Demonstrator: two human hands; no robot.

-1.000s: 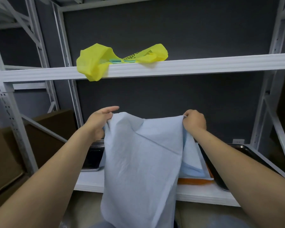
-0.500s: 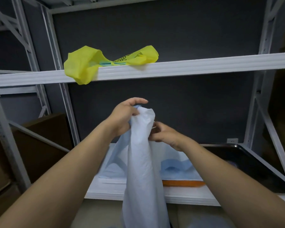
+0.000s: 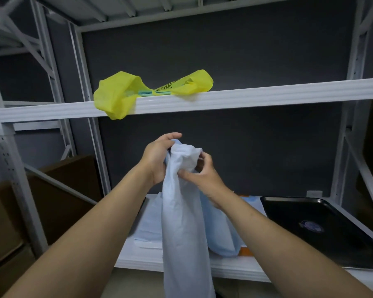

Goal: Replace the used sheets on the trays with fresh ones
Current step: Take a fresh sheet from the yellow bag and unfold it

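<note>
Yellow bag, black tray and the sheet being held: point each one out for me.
yellow bag [image 3: 116, 97], head view, its drooping left lobe.
black tray [image 3: 289, 216], head view, bare inner floor.
sheet [image 3: 185, 222], head view, bunched hanging middle.

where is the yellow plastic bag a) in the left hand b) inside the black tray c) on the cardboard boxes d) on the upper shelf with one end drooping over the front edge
D: the yellow plastic bag lies on the upper shelf, one end hanging over the front edge; the left hand and right hand grip the pale blue sheet.
</note>
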